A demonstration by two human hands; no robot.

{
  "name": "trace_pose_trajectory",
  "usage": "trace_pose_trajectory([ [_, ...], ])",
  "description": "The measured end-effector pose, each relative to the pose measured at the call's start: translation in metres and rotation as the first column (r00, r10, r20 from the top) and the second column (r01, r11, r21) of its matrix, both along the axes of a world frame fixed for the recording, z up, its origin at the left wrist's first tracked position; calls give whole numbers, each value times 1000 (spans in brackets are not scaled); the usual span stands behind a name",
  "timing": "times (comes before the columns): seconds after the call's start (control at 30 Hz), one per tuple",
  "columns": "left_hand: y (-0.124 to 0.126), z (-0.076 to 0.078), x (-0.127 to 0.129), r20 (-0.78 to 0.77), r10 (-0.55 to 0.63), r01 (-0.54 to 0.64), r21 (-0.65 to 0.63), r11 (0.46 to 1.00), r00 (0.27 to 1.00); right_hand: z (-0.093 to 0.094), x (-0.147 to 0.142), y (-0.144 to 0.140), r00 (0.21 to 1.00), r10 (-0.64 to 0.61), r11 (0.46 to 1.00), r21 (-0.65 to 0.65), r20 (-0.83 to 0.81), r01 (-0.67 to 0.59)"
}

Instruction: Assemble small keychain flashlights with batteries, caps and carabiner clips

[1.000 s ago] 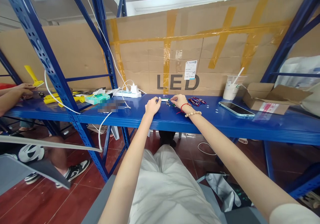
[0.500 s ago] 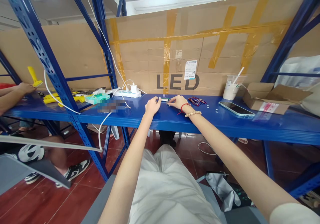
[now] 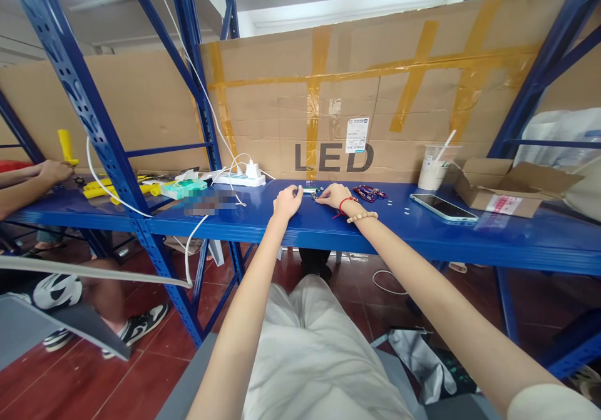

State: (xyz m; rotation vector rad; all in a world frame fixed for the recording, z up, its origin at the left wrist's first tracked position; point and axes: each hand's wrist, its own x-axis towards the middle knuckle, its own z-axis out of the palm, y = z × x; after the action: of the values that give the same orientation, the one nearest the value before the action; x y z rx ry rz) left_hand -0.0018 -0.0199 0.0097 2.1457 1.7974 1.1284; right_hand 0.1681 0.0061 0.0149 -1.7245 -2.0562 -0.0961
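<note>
1. Near the back edge of the blue bench (image 3: 328, 226), about midway along it, both hands rest on the surface.
2. The left hand (image 3: 287, 200) and right hand (image 3: 334, 194) pinch the two ends of a small part (image 3: 310, 190), fingers pressed together on it; what the part is cannot be told.
3. A red string and a bead bracelet (image 3: 361, 216) circle the right wrist.
4. Just right of the right hand lies a cluster of red pieces (image 3: 369, 191), then a phone (image 3: 444, 206), a cup with a straw (image 3: 432, 168) and an open cardboard box (image 3: 509, 187).
5. Left of the hands sits a white power strip (image 3: 240, 178).
6. At the far left end, another person's hand (image 3: 54, 171) holds a yellow tool (image 3: 66, 146).
</note>
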Motion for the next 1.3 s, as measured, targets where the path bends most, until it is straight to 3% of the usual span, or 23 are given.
trace_pose_trajectory([
  [0.2, 2, -1, -1, 3, -50, 50, 3, 999, 999, 1, 0, -2, 998, 42, 999, 4, -36, -42],
  [0.47, 16, -9, -2, -9, -149, 148, 188, 971, 989, -1, -1, 1, 996, 50, 999, -13, -69, -51],
  [0.57, 20, -10, -3, 6, -186, 181, 198, 963, 983, -3, -1, 3, 996, 71, 996, 63, -48, -67],
  [0.73, 19, -9, -4, 45, -214, 204, 168, 964, 976, -4, -3, 7, 958, 250, 923, 333, -136, -194],
  [0.87, 15, -8, -3, 38, -185, 180, 111, 977, 982, 1, -10, 1, 906, 362, 859, 456, -219, -233],
  [1.03, 12, -7, -3, -24, -163, 164, 96, 982, 986, 4, -16, -5, 878, 441, 813, 497, -186, -303],
  [1.3, 10, -5, -2, -54, -156, 161, 102, 982, 986, -1, -15, 4, 874, 467, 801, 483, -135, -354],
])
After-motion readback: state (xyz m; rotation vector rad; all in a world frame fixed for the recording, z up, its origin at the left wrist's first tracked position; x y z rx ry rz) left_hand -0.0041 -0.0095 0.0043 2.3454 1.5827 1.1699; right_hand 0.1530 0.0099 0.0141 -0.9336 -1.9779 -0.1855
